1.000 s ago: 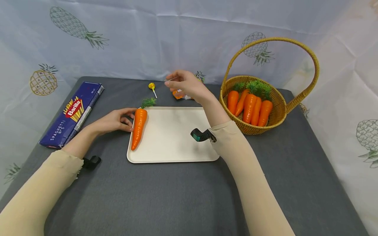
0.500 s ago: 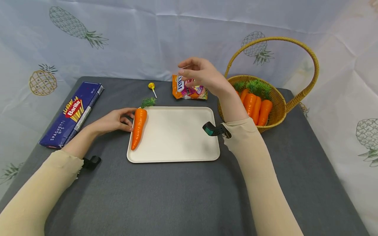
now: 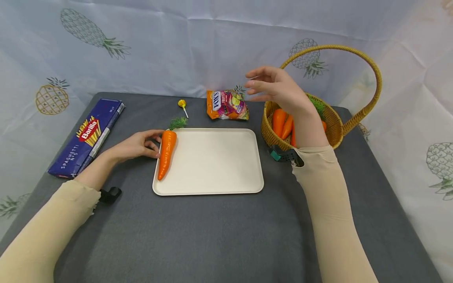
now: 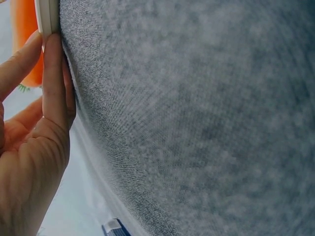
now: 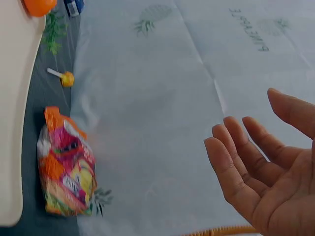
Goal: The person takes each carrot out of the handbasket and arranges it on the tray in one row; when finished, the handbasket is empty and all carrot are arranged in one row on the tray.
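Note:
My left hand (image 3: 132,146) pinches the left rim of a cream rectangular tray (image 3: 216,163). In the left wrist view, the fingertips and thumb of the left hand (image 4: 37,142) meet on the tray edge (image 4: 47,17). An orange carrot (image 3: 167,153) with a green top lies along the tray's left side, right by those fingers. Raised over the left part of a wicker basket (image 3: 267,129), my right hand (image 3: 281,87) has loosely bent fingers. Nothing is in the right hand (image 5: 275,182) in the right wrist view. Several carrots (image 3: 278,122) lie in the basket, partly hidden by the arm.
Behind the tray are a yellow lollipop (image 3: 182,104) and an orange candy bag (image 3: 228,105). A blue spaghetti box (image 3: 88,135) lies at the left. The basket's tall arched handle (image 3: 376,78) rises at the right. A pineapple-print curtain (image 3: 170,47) hangs behind the grey table (image 3: 198,236).
My right hand has moved right, from above the candy bag to over the basket's left side, uncovering the bag and the tray's right end. The left hand, tray and carrot stay put.

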`<action>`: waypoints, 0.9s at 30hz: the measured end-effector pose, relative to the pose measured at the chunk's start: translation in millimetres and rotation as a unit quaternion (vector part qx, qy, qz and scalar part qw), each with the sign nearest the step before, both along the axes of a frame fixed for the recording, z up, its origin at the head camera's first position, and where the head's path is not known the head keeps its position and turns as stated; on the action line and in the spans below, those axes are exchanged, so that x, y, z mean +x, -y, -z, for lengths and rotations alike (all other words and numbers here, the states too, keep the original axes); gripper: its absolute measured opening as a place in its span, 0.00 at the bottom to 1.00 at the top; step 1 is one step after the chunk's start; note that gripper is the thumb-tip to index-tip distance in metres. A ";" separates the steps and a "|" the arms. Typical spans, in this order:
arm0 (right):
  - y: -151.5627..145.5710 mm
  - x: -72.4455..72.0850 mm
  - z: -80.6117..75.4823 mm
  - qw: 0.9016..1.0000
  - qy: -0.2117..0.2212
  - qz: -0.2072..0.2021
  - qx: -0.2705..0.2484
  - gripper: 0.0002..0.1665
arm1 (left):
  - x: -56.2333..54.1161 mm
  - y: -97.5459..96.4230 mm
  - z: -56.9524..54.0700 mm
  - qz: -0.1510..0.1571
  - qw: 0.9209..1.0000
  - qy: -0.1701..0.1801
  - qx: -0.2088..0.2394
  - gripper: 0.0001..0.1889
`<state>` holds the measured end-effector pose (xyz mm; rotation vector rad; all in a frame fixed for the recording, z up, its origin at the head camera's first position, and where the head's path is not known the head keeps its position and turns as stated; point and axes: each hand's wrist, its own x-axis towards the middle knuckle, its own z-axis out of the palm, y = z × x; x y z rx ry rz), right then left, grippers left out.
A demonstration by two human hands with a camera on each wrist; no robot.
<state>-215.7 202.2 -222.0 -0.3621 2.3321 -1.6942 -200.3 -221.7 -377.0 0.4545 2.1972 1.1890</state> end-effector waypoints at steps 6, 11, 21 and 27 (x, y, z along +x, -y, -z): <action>-35.0 4.8 -2.4 0.999 0.011 0.035 -0.021 0.25 | -0.3 -0.1 -0.2 -0.001 1.000 0.000 -0.002 0.44; -60.1 4.0 1.0 0.998 0.023 0.055 -0.019 0.25 | 0.3 -0.3 0.9 -0.002 1.000 0.003 -0.002 0.44; -101.3 -7.8 15.8 0.993 0.074 0.087 -0.033 0.26 | 0.9 -0.4 -1.0 -0.001 1.000 0.002 -0.004 0.44; -115.1 -20.4 32.2 0.987 0.119 0.103 0.028 0.30 | 1.3 -0.9 -1.5 -0.002 1.000 0.002 -0.005 0.44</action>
